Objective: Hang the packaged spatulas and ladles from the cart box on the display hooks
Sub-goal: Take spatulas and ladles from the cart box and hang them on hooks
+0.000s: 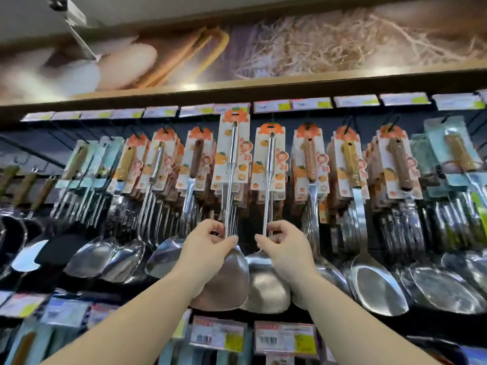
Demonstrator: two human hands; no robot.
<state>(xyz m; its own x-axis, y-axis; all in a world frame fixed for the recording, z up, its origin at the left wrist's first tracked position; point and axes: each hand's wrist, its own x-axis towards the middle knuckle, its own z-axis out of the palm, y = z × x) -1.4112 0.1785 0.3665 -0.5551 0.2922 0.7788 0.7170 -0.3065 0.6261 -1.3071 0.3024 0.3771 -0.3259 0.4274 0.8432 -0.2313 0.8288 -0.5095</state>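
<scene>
My left hand (208,247) pinches the thin steel shaft of a packaged spatula (229,280), whose orange-printed card (232,151) is lifted to the top of the hook row. My right hand (283,248) grips the shaft of a packaged ladle (266,288), and its orange card (270,159) sits level with the hanging cards. Both utensils stand upright in front of the display. Whether either card's hole is over a display hook (274,118) is hidden. The cart box is out of view.
Rows of carded spatulas and ladles hang left (158,164) and right (347,164) of my hands. Price tags (311,103) line the rail above; more tags (286,338) sit on a lower rail. A wooden header board (263,83) runs overhead.
</scene>
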